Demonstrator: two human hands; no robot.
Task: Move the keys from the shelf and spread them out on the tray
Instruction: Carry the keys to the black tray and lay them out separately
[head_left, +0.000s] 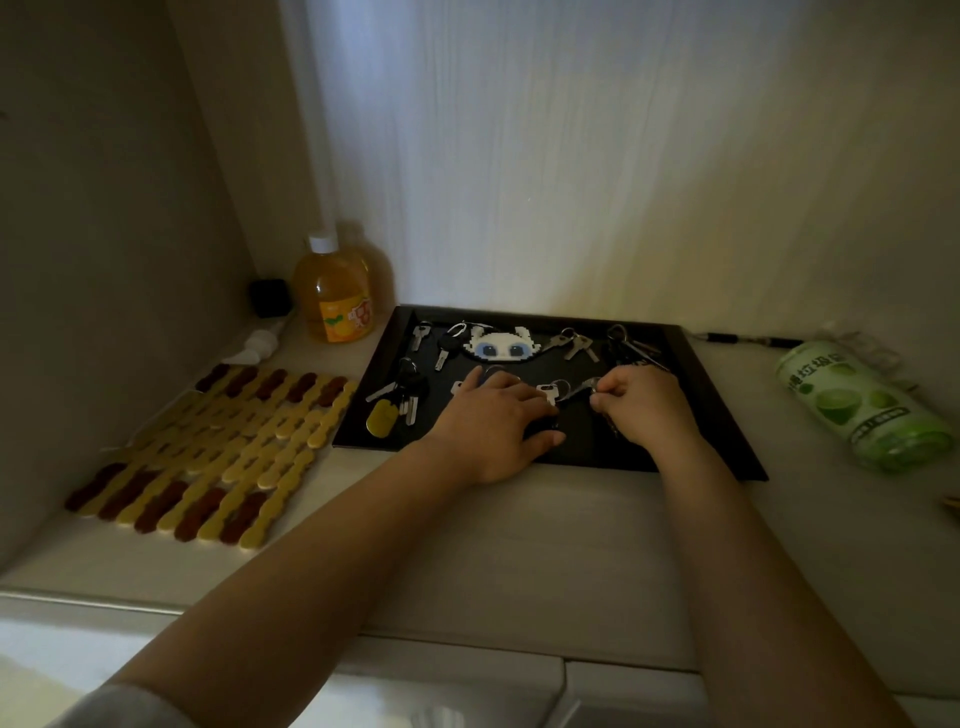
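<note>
Black tray (727, 410) w/ keys (576, 343) spread, left hand (493, 421) flat – fingers splayed, right hand (644, 405) pinching key bunch (571, 388).

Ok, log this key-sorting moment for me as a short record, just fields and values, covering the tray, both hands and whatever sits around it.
surface: pale shelf
tray: black, holds several key bunches
charm: white, blue eyes, at tray's back
left hand: flat, palm down on tray
right hand: pinching a key bunch
left of tray: yellow and brown mat, orange drink bottle
right of tray: green can, lying on its side
</note>
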